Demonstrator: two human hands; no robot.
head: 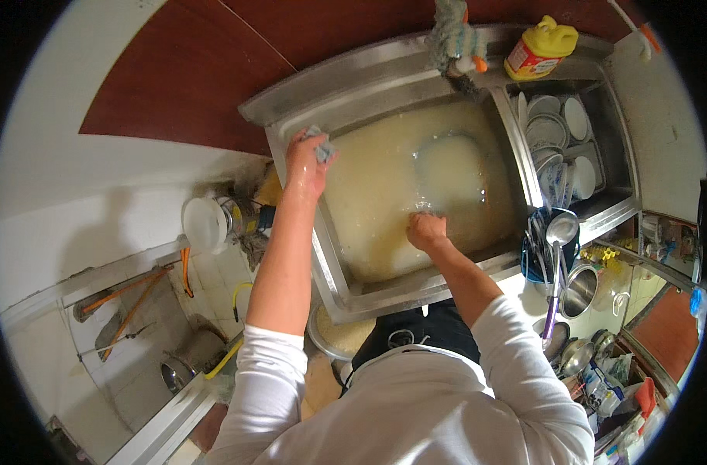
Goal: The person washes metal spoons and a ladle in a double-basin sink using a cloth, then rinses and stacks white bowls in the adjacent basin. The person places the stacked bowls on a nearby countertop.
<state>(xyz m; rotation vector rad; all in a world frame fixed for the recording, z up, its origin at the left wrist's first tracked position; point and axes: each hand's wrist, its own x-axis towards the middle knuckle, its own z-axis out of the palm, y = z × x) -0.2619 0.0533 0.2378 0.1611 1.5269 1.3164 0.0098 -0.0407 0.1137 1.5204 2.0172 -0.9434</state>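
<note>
A large stainless steel sink basin [330,279] holds cloudy, yellowish water. My left hand [307,160] is above the basin's left rim, its fingers closed around a crumpled grey-blue cloth [324,148]. Near the middle of the basin, my right hand [427,229] is partly in the water at the near side; its fingertips are hidden, and whether they grip anything cannot be told. Just beyond it, a large round shape [452,165] shows dimly under the surface.
White plates and bowls [548,131] stand in the right-hand basin. A yellow jug [540,49] and a worn rag [455,38] are on the back ledge. At the near right corner hangs a dark utensil basket [533,261] with a ladle [561,229]. Pots [579,290] sit on the right.
</note>
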